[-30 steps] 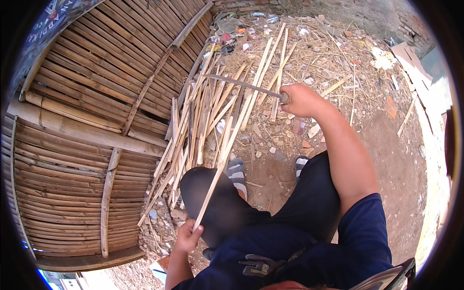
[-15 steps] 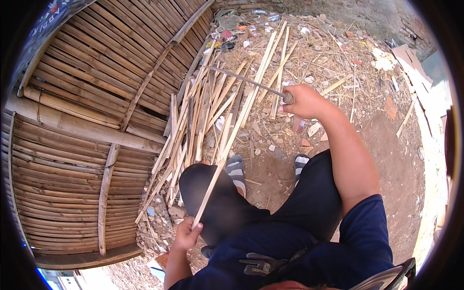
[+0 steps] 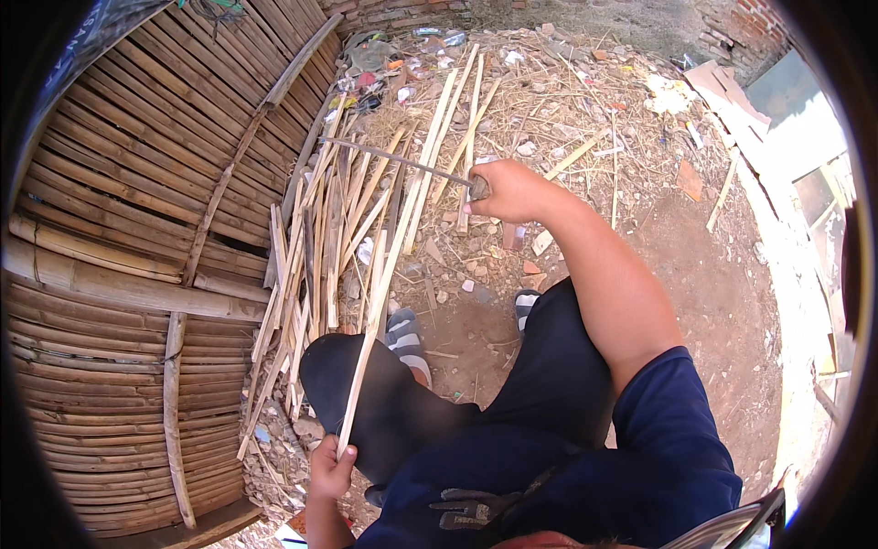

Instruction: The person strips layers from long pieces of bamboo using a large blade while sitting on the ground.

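My left hand, low by my left thigh, is closed round the near end of a long pale bamboo strip. The strip slants up and away across my knee, out over the ground. Farther off, my right hand grips the rounded wooden handle of a long-bladed knife. Its thin dark blade points left and crosses the strip; whether the two touch I cannot tell. Left of the strip lies a heap of split bamboo strips.
A bamboo slat wall stands close on my left. Litter and straw cover the ground ahead, up to a brick wall. Flat boards lean at the far right. My sandalled feet rest on bare dirt.
The whole view has shifted, so the scene sits farther left and more of the right side shows. Both hands keep their holds, with the knife still across the strip.
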Motion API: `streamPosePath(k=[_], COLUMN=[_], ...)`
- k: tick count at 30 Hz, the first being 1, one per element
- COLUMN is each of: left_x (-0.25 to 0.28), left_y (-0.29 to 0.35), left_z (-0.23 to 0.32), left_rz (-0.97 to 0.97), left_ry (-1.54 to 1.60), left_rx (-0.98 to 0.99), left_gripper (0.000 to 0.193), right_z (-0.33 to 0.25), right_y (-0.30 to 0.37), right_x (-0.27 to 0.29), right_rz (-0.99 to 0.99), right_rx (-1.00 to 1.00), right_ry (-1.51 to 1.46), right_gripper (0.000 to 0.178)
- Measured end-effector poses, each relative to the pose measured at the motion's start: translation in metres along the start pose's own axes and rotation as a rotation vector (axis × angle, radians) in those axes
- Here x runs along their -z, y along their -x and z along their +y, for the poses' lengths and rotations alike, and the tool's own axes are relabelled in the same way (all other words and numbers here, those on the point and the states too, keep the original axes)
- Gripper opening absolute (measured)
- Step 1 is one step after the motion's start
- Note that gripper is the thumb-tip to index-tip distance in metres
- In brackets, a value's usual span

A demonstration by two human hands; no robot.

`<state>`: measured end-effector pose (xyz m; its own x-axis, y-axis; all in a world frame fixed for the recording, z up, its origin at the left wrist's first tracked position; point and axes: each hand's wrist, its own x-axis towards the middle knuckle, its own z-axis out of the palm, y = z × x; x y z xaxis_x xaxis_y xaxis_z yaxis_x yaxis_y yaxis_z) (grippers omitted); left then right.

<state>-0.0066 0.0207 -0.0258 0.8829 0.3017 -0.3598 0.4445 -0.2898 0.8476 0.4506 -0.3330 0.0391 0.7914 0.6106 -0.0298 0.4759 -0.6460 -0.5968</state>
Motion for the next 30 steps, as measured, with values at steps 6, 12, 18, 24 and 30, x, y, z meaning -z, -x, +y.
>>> streamPosePath(k=[6,12,18,24,30], left_x=[0.002,-0.003,-0.002,-0.004,-0.009], left_y=[0.004,0.003,0.002,0.007,0.006], left_z=[0.005,0.011,0.014,0.012,0.026], left_rz=[-0.004,0.05,0.01,0.055,0.09], left_ry=[0.0,-0.053,-0.051,-0.091,-0.128], left_rx=[0.026,-0.026,0.005,0.005,0.023], left_gripper=[0.036,0.034,0.035,0.034,0.032], right_z=[-0.056,-0.008,-0.024,-0.061,-0.003], right_y=[0.03,0.004,0.015,0.027,0.011], right_x=[-0.027,-0.006,-0.005,-0.019,0.015], right_rz=[-0.381,-0.132,-0.168,-0.388,0.031], right_rx=[0.307,0.109,0.086,0.318,-0.09], right_ry=[0.151,0.035,0.043,0.165,0.017], right_gripper=[0.046,0.046,0.046,0.045,0.046])
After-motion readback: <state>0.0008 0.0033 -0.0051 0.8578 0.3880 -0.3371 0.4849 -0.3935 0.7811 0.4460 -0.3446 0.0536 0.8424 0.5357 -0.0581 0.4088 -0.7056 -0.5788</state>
